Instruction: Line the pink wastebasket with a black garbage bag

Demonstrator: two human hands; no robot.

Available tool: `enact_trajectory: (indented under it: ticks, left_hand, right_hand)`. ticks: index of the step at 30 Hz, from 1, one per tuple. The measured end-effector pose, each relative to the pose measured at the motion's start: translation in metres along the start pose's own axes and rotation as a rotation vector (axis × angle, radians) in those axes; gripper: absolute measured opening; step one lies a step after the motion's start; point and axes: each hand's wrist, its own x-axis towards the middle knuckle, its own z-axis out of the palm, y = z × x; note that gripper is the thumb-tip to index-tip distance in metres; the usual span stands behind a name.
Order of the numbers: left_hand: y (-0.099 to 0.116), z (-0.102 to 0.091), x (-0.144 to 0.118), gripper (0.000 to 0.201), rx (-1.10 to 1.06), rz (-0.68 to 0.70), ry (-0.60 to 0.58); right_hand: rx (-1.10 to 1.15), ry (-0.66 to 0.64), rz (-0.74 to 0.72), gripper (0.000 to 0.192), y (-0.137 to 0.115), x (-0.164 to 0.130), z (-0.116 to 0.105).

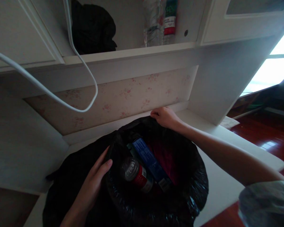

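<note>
A round bin lined with a black garbage bag [200, 176] stands in front of me on the white surface. Its far rim is pinched between the thumb and fingers of my right hand [165, 117]. At the left rim, my left hand [96, 176] is closed on the bag's edge, its fingertips partly hidden. Inside lie a blue box [150, 160] with printed text and a clear plastic bottle [134, 173] with a red label. Something dark red [164, 156] lies beside the box, too dim to name. Black sheeting [66, 179] spreads out left of the bin.
Above is an open shelf [130, 52] with a black bundle [92, 28], a clear plastic bottle [155, 25] and a green-and-red labelled bottle [170, 19]. A white cable [85, 110] hangs in front. White side panels [217, 75] flank the niche; a bright window is at right.
</note>
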Motion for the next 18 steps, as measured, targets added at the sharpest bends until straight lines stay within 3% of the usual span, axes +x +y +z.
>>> enact_trajectory:
  ticks: [6,10,15,18]
  left_hand:
    - [-0.005,-0.001,0.002,0.069,-0.043,-0.011,0.009]
    - [-0.007,0.007,0.000,0.069,-0.163,-0.007,0.045]
    - [-0.028,0.025,-0.025,0.086,-0.239,0.127,0.173]
    - [-0.061,0.031,-0.060,0.104,-0.122,0.318,0.087]
  right_hand:
    - [0.093,-0.031,0.006,0.025,0.002,0.000,-0.001]
    - [0.325,-0.001,0.026,0.040,0.013,-0.005,-0.009]
    - [0.695,0.035,0.108,0.062,0.036,-0.057,-0.007]
    - [1.022,0.000,0.225,0.061,0.042,-0.102,0.010]
